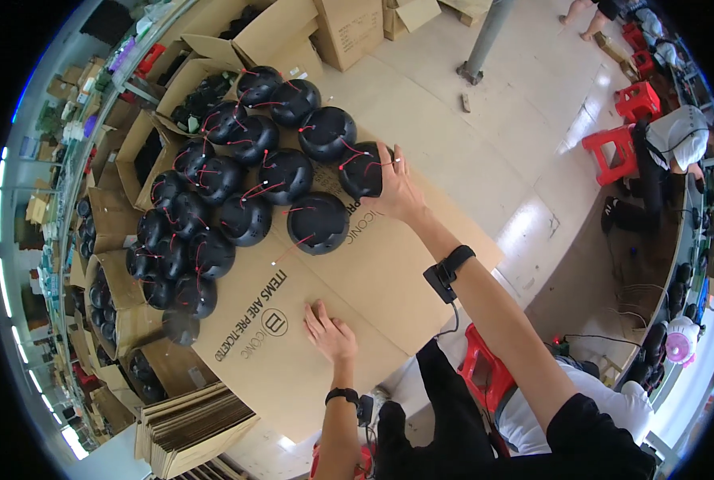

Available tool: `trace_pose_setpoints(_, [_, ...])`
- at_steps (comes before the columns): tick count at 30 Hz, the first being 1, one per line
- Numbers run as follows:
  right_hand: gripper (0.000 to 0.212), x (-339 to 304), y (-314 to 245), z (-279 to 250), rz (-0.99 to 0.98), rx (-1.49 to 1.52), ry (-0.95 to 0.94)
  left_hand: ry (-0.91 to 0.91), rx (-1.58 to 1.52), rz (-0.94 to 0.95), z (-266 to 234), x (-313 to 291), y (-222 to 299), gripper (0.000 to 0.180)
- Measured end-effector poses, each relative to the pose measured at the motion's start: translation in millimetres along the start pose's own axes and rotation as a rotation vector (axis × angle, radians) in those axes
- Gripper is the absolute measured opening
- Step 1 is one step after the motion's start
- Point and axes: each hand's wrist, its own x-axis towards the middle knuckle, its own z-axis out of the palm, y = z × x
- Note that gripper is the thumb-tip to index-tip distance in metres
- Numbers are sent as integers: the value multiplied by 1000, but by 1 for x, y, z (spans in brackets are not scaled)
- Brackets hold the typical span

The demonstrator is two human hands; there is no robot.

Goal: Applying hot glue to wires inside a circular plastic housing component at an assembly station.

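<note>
Many round black domed shells [317, 224] with thin red wires sit close together on a flat cardboard sheet [357, 296]. My right hand [397, 188] reaches to the far right end of the group, its fingers wrapped around the outer side of one black domed shell [359, 172] with red wires. That shell rests at the sheet's right edge. My left hand [330, 334] lies on bare cardboard nearer to me, fingers stretched out and nothing in it. One nearby shell has a red wire trailing onto the cardboard. Both wrists wear black bands.
Open cardboard boxes [133, 312] with black parts line the left and far sides. Folded cardboard [189, 424] is stacked at the lower left. A grey metal pole [487, 40] stands beyond. Red stools [611, 154] and a seated person [677, 140] are at the right, beside a long workbench.
</note>
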Motion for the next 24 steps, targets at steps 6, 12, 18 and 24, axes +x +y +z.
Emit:
trace_pose_setpoints(6, [86, -121, 87, 2, -24, 125, -122, 22, 44, 34, 0, 1, -8, 55])
trace_pose_setpoints(12, [61, -418, 127, -52, 156, -228, -268, 60, 36, 74, 11, -2, 1, 57])
trace_pose_setpoints(18, [45, -746, 154, -49, 1049, -154, -351, 255, 98, 303, 45, 12, -34, 56])
trace_pose_setpoints(24, [38, -943, -39, 9, 1314, 214, 533, -33, 334, 363, 29, 5, -25, 63])
